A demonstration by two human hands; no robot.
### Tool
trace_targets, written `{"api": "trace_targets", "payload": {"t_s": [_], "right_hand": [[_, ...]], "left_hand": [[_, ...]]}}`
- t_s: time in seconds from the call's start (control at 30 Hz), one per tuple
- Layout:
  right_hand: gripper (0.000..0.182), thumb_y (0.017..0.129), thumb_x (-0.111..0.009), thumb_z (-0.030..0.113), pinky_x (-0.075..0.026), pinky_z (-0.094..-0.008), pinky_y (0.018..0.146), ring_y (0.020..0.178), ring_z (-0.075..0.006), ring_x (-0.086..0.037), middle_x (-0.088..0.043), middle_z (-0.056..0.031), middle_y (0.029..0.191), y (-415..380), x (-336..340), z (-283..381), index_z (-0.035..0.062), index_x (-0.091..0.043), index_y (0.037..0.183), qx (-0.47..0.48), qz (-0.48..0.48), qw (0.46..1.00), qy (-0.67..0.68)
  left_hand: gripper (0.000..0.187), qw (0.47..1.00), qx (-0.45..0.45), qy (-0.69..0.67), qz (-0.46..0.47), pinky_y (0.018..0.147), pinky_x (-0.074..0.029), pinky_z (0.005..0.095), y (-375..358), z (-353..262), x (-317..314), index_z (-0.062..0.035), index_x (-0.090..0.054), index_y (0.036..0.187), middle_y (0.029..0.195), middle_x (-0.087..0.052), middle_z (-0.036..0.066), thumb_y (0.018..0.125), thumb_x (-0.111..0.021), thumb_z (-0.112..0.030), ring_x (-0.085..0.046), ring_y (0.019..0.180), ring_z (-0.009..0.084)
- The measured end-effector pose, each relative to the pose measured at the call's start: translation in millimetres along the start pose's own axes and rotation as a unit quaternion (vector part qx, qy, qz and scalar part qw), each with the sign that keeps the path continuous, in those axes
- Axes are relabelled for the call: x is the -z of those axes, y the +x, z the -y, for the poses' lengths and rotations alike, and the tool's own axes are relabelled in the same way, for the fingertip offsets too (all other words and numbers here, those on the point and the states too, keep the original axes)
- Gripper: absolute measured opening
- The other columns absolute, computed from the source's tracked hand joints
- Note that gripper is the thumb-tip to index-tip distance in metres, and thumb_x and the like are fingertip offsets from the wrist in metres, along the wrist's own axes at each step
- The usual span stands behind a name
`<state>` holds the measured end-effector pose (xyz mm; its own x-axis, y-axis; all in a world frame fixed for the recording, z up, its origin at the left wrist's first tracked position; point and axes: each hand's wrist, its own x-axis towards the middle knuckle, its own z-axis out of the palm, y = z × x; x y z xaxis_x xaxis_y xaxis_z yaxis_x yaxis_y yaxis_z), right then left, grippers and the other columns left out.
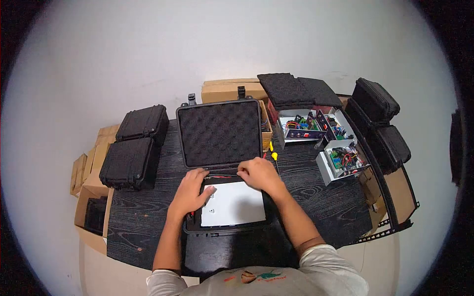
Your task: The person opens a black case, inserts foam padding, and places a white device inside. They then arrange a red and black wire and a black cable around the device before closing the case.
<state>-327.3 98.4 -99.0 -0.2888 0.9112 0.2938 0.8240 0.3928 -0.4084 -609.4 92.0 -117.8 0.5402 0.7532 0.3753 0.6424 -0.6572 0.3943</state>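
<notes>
An opened black hard case [185,228] lies in front of me, its raised lid lined with egg-crate foam [220,133]. A white panel [237,204] rests in the base, with small metal fittings along its left side. My left hand [190,193] is at the panel's back left, thumb on the white surface and fingers stretched over the case rim. At the back right corner, the fingers of my right hand [259,175] are curled together; what they grip, if anything, is hidden. Thin red and white wires [219,176] show between the hands, behind the panel.
Closed black cases [127,163] sit at the left edge of the dark table [136,222]. White-housed circuit units [343,160] stand at the right, near foam sheets [298,90]. A yellow-handled tool [274,155] lies behind my right hand. Cardboard boxes [232,89] stand behind.
</notes>
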Motion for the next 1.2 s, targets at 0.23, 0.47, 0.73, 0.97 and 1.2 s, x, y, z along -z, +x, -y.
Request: {"api": "trace_targets", "payload": {"t_s": [0.23,0.47,0.73,0.97,1.2], "right_hand": [[0.032,0.087,-0.073,0.011,-0.051,-0.0415,0.097,0.113,-0.0368,-0.065,-0.068,-0.0183,0.12,35.6,18.7,-38.2,0.001,-0.066,0.116,0.017,-0.328,0.935,0.132],[0.08,0.096,-0.07,0.009,-0.048,-0.0396,0.108,0.134,-0.0312,-0.055,-0.049,-0.0227,0.151,63.9,20.3,-57.7,0.0033,-0.024,0.16,-0.012,-0.198,0.929,0.311],[0.073,0.098,-0.068,0.007,-0.052,-0.0306,0.097,0.12,-0.0207,-0.062,-0.054,-0.0218,0.144,74.0,27.9,-68.3,0.0036,-0.028,0.158,0.0,-0.205,0.866,0.455],[0.053,0.097,-0.068,0.012,-0.051,-0.0359,0.096,0.115,-0.0281,-0.065,-0.063,-0.0199,0.131,0.1,85.0,2.3,0.0027,-0.049,0.145,0.063,-0.232,0.935,0.261],[0.056,0.078,-0.075,0.008,-0.048,-0.0462,0.11,0.128,-0.0369,-0.061,-0.065,-0.0169,0.134,-87.7,90.1,13.3,0.0076,-0.064,0.134,0.169,-0.123,0.971,0.113]], "left_hand": [[0.064,1.0,0.008,-0.008,0.014,0.118,-0.034,0.0495,-7.8,7.9,-7.3,0.0073,-0.05,0.143,0.145,-0.05,0.026,0.101,-0.055,-0.04,-0.045,0.138,0.0415],[0.088,0.997,0.016,-0.002,0.08,0.126,-0.02,0.0512,-22.2,-0.5,3.9,0.0102,-0.035,0.154,0.162,-0.035,0.029,0.099,-0.053,-0.056,-0.026,0.154,0.0433],[0.096,0.982,0.071,0.158,0.072,0.124,-0.012,0.0628,-20.8,-29.1,-5.3,0.0052,-0.032,0.158,0.167,-0.026,0.026,0.096,-0.05,-0.066,-0.024,0.156,0.0395],[0.076,0.993,0.112,-0.026,0.009,0.125,-0.012,0.0602,-35.6,-5.4,-9.2,0.0024,-0.03,0.16,0.169,-0.023,0.025,0.106,-0.039,-0.051,-0.021,0.157,0.0386],[0.057,0.971,0.204,-0.098,0.082,0.125,-0.023,0.0443,-115.0,53.1,-39.7,0.0061,-0.037,0.155,0.158,-0.041,0.027,0.11,-0.031,-0.027,-0.035,0.15,0.0403]]}}
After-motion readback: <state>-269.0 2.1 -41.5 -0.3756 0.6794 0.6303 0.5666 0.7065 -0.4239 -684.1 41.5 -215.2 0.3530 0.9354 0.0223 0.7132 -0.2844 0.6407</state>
